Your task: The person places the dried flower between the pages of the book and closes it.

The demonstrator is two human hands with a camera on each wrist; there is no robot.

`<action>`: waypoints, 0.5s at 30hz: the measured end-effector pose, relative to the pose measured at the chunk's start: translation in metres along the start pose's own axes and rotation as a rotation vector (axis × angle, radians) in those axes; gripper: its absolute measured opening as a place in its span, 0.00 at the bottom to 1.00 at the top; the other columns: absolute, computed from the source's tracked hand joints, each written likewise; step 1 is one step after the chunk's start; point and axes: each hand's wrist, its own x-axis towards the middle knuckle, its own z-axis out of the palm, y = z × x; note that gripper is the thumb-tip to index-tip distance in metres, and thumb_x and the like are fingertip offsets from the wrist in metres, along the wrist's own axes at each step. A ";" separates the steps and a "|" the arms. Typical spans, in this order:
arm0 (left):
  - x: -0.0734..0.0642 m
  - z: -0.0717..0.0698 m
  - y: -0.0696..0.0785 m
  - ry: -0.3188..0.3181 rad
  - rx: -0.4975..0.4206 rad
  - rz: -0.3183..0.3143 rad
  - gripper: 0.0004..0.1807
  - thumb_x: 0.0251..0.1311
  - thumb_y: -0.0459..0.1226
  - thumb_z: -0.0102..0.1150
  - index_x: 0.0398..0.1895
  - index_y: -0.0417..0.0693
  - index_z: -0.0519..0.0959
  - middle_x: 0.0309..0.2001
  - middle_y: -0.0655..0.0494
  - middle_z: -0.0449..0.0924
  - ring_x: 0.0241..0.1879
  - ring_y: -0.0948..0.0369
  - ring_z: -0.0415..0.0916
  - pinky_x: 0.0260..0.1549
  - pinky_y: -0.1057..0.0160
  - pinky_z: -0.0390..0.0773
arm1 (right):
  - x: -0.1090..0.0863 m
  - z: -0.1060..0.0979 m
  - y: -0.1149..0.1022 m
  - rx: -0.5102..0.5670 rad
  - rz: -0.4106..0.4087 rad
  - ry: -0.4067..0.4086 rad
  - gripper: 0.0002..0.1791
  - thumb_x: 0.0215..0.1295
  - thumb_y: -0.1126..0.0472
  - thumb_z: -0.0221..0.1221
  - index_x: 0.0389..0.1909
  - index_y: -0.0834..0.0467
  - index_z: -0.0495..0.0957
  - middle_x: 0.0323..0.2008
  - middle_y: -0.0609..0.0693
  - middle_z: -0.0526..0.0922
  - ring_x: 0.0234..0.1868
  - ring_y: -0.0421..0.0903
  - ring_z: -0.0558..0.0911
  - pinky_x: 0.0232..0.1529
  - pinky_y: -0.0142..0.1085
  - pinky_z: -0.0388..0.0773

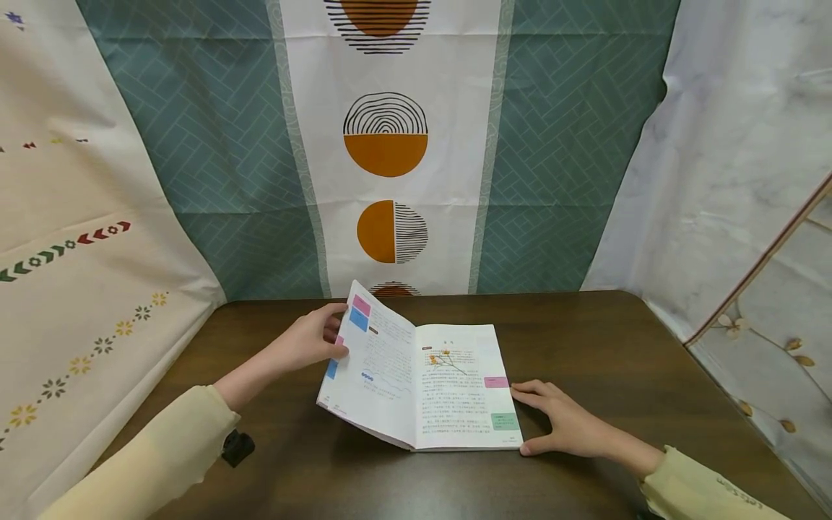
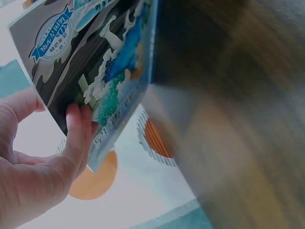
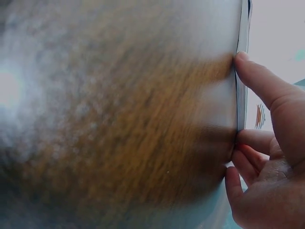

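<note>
An open book [image 1: 455,426] lies on the brown table, its left side lifted and tilted up from the spine. My left hand [image 1: 312,336] grips that raised side at its outer edge, thumb on the page and fingers behind. The left wrist view shows the fingers against the illustrated cover [image 2: 52,28]. At the right edge of the flat page, my right hand [image 1: 568,422] touches the book with spread thumb and fingers. Pink [image 1: 496,382], green [image 1: 503,421] and blue [image 1: 358,318] tabs mark the pages. An orange flower sprig [image 1: 448,360] shows on the right page; printed or real, I cannot tell.
The dark wooden table [image 1: 552,339] extends around the book. Behind it hangs a green and white patterned cloth [image 1: 390,72], with a cream cloth [image 1: 78,253] at the left and a marbled sheet [image 1: 734,144] at the right. A black object [image 1: 237,448] sits by the left sleeve.
</note>
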 end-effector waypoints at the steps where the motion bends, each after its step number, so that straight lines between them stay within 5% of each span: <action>1: 0.002 0.000 0.004 -0.007 0.002 0.007 0.43 0.54 0.34 0.68 0.72 0.32 0.58 0.54 0.36 0.78 0.47 0.51 0.81 0.47 0.53 0.84 | 0.000 0.000 0.000 0.000 0.003 0.000 0.52 0.49 0.32 0.68 0.70 0.59 0.68 0.68 0.51 0.68 0.65 0.53 0.68 0.56 0.49 0.71; 15: 0.018 0.005 0.039 -0.077 -0.053 0.064 0.38 0.55 0.32 0.63 0.70 0.42 0.62 0.56 0.38 0.76 0.48 0.50 0.81 0.48 0.54 0.84 | -0.001 0.001 0.000 0.000 -0.001 -0.002 0.52 0.50 0.31 0.67 0.71 0.58 0.67 0.68 0.51 0.68 0.64 0.54 0.69 0.56 0.49 0.72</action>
